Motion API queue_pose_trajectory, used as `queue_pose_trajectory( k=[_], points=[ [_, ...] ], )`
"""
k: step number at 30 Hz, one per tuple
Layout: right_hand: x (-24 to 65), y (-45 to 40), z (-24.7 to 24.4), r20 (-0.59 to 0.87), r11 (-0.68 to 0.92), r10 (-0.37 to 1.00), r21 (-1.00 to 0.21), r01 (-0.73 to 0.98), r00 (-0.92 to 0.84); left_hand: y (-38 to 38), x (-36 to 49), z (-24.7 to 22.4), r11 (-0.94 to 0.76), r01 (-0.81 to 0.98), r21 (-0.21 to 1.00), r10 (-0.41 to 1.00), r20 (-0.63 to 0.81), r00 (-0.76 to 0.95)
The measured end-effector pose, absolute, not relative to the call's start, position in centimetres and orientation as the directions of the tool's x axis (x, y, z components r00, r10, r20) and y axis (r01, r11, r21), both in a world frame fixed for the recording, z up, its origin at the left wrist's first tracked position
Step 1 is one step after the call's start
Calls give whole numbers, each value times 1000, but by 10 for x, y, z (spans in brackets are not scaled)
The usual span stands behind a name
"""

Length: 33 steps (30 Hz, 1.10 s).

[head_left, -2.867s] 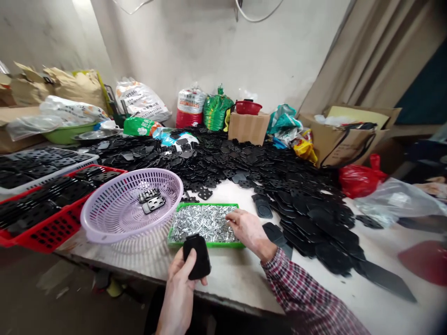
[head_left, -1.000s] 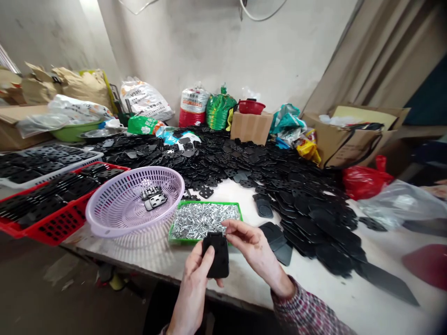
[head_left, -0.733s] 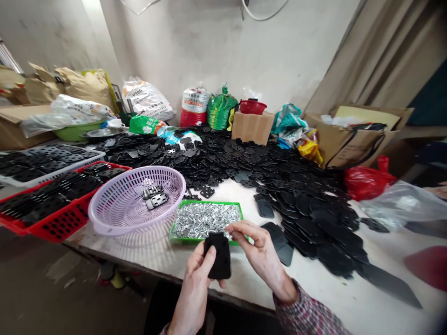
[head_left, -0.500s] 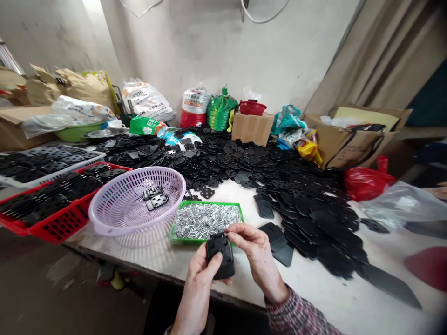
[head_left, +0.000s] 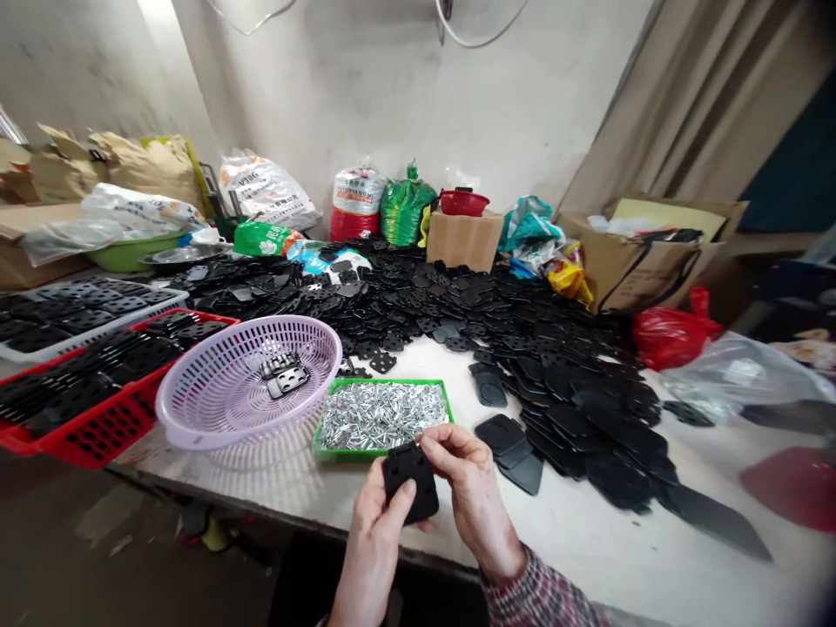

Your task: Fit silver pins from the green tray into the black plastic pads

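Note:
My left hand [head_left: 375, 522] is closed round a small black plate [head_left: 413, 488] with rounded corners and dark round marks, its thumb pressed on the face. At the plate's upper right corner, my right hand [head_left: 461, 470] pinches thumb and forefinger together; what they hold is too small to make out. Just beyond both hands lies a green tray [head_left: 449, 402] full of small silvery metal pins [head_left: 385, 414]. To its left stands a lilac plastic basket [head_left: 189, 401], holding a few plates with light edges [head_left: 287, 380].
A wide heap of black plates [head_left: 418, 296] spreads across the back of the table. More flat black pieces [head_left: 588, 427] lie to the right. A red crate [head_left: 97, 435] and a white crate [head_left: 78, 335], both full of plates, sit at left. Sacks and a cardboard box [head_left: 463, 239] line the wall.
The view has shifted slightly. The black plate is tilted a little differently in my left hand. My right fingers stay pinched at its upper corner.

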State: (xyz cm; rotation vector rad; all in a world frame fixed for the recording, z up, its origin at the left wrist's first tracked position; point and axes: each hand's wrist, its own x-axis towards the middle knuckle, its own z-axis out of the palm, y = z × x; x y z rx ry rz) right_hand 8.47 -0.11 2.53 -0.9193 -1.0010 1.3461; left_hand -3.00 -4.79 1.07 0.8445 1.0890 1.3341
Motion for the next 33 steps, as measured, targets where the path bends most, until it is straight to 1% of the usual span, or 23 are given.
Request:
queue_pose_trajectory(
  k=[2, 6, 10, 12, 14, 17, 21, 23, 24, 27, 31, 33],
  points=[
    [83, -3, 25, 54, 50, 999, -945, -324, -4, -48, -30, 8, 88, -268, 959, 985, -123, -117],
    [80, -4, 24, 56, 60, 998, -940, -337, 22, -48, -31, 3, 87, -290, 953, 988, -120, -96],
    [78, -5, 23, 54, 59, 998, -938, -341, 25, -48, -33, 0, 107, -228, 968, 969, -152, -193],
    [78, -5, 23, 41, 48, 999, -937, -347, 27, -48, -32, 0, 113, -277, 954, 976, -158, -147],
    [77, -6, 23, 37, 47, 999, -936, -348, 36, -47, -31, 2, 122, -369, 922, 987, -150, -51],
    [77, -7, 24, 17, 32, 999, -931, -364, 43, -46, -29, 5, 141, -478, 867, 989, -143, 32],
    [77, -10, 30, -99, -109, 994, -908, -404, -46, -45, -30, 9, 159, -611, 775, 987, -109, 118],
    [78, -12, 33, -129, -150, 988, -905, -399, -80, -45, -31, 11, 172, -629, 758, 984, -107, 140],
    [78, -12, 33, -124, -146, 989, -907, -394, -80, -46, -31, 11, 178, -626, 759, 983, -112, 144],
    [78, -12, 32, -44, -48, 999, -937, -347, -18, -46, -31, 12, 173, -578, 798, 985, -130, 115],
    [80, -9, 26, 113, 127, 990, -976, -174, 90, -46, -31, 5, 119, -394, 911, 980, -171, -98],
    [82, -10, 23, 172, 181, 979, -980, -78, 108, -46, -32, -1, 121, -339, 933, 967, -188, -172]
  ],
)
